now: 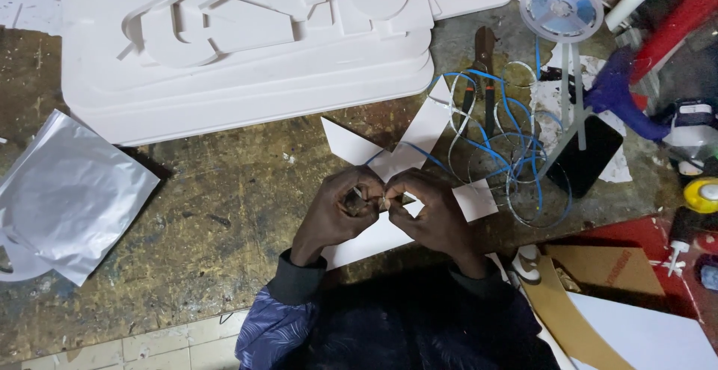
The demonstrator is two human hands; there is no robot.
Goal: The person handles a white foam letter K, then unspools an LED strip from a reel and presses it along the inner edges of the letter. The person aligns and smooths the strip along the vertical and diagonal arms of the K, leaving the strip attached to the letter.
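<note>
Near the middle of the worn, paint-stained tabletop (pixel 187 213), the left hand (pixel 340 209) and right hand (pixel 426 209) meet fingertip to fingertip, both closed in a pinch on the end of a thin, flat, pale strip with blue backing (pixel 490 149). The strip runs off in loose coils toward the right edge, past dark-handled pliers (pixel 484 60) and a clear plastic spool (pixel 561 7). It looks light, limp and springy, likely to twist, so holding it close to the end seems best. White angular card offcuts (pixel 419 134) lie under the hands; white foam letter boards (pixel 247 41) fill the far edge, a crumpled silver foil bag (pixel 71 194) the left
</note>
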